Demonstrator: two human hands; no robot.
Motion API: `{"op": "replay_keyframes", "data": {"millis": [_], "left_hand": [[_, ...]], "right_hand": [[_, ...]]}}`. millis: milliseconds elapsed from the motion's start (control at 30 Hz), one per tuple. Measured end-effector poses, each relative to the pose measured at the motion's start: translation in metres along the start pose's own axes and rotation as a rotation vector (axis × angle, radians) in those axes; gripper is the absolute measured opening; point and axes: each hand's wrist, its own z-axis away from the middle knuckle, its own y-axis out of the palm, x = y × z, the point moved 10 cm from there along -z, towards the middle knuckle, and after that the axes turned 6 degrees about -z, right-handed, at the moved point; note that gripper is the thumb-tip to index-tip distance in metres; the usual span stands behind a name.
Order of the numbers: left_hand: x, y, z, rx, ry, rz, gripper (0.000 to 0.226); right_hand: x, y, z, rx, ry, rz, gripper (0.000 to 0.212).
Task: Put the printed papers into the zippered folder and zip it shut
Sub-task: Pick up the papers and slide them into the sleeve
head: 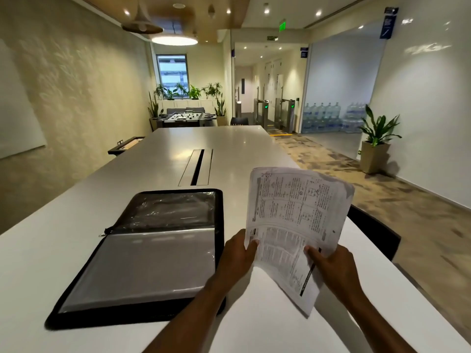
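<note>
A black zippered folder (153,253) lies open flat on the white table (76,225), clear plastic sleeves showing on both halves. Its zipper pull sticks out at the left side by the fold. To the right of the folder I hold a stack of printed papers (293,215) raised off the table, tilted up toward me. My left hand (238,258) grips the stack's lower left edge, just beside the folder's right border. My right hand (328,268) pinches the lower right edge. A second sheet hangs lower from the stack.
A long cable slot (197,166) runs down the table's middle beyond the folder. A dark chair back (374,230) stands at the table's right edge. A potted plant (377,138) and stacked water bottles (331,118) are far off on the right.
</note>
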Motion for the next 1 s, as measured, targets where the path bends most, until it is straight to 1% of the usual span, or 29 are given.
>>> {"op": "replay_keyframes", "data": {"millis": [67, 100, 167, 233, 267, 333, 400, 467, 567, 700, 867, 1000], "left_hand": [[-0.002, -0.011, -0.002, -0.044, 0.001, -0.066, 0.031], [0.001, -0.022, -0.002, -0.099, -0.016, -0.112, 0.032], [0.012, -0.048, 0.001, -0.235, -0.098, -0.201, 0.030], [0.028, -0.075, 0.011, -0.348, -0.232, -0.347, 0.029], [0.039, -0.084, 0.017, -0.355, -0.326, -0.436, 0.035], [0.060, -0.090, 0.028, -0.265, -0.475, -0.587, 0.047], [0.074, -0.087, 0.037, -0.163, -0.526, -0.673, 0.044], [0.082, -0.084, 0.043, -0.110, -0.512, -0.729, 0.032], [0.082, -0.085, 0.049, -0.128, -0.469, -0.791, 0.024], [0.080, -0.089, 0.052, -0.169, -0.450, -0.787, 0.026], [0.080, -0.102, 0.053, -0.251, -0.446, -0.730, 0.032], [0.078, -0.107, 0.050, -0.264, -0.396, -0.725, 0.035]], "right_hand": [[-0.015, -0.008, -0.004, -0.063, 0.126, -0.125, 0.016], [-0.024, -0.011, -0.005, -0.084, 0.190, -0.211, 0.019], [-0.040, -0.008, -0.002, -0.087, 0.321, -0.405, 0.028], [-0.052, 0.001, 0.006, -0.063, 0.437, -0.565, 0.034], [-0.055, 0.007, 0.011, -0.047, 0.475, -0.617, 0.035], [-0.059, 0.019, 0.020, -0.020, 0.515, -0.687, 0.037], [-0.060, 0.028, 0.028, -0.013, 0.518, -0.730, 0.039], [-0.062, 0.036, 0.035, -0.027, 0.514, -0.730, 0.038], [-0.064, 0.047, 0.041, -0.045, 0.503, -0.673, 0.037], [-0.064, 0.060, 0.046, -0.039, 0.492, -0.583, 0.036], [-0.052, 0.070, 0.050, -0.035, 0.421, -0.443, 0.033], [-0.043, 0.080, 0.051, -0.040, 0.389, -0.388, 0.034]]}}
